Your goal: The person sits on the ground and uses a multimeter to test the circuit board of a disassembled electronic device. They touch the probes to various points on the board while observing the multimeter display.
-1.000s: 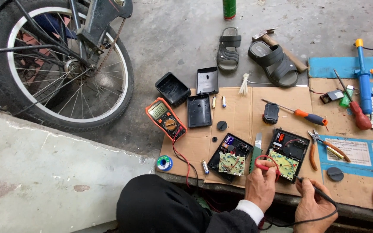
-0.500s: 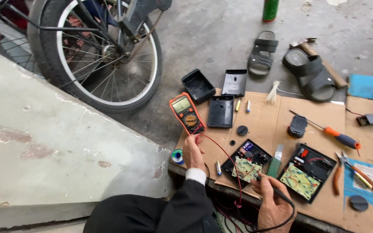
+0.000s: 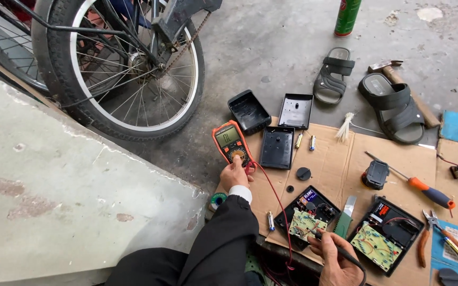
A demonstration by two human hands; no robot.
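- The left hand [image 3: 235, 173] rests its fingers on the orange meter [image 3: 231, 143], which points far and a bit left
- The right hand [image 3: 336, 258] holds a black probe on the near open box [image 3: 308, 218]

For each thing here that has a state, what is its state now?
Multimeter: on cardboard, left hand at its dial.
Left opened box: board exposed, right hand holds a probe on it.
Right opened box: board exposed, untouched.
Black covers: off, lying apart.

Left hand [image 3: 235, 173] extended forward, fingers curled; right hand [image 3: 335, 258] near body, pinching.
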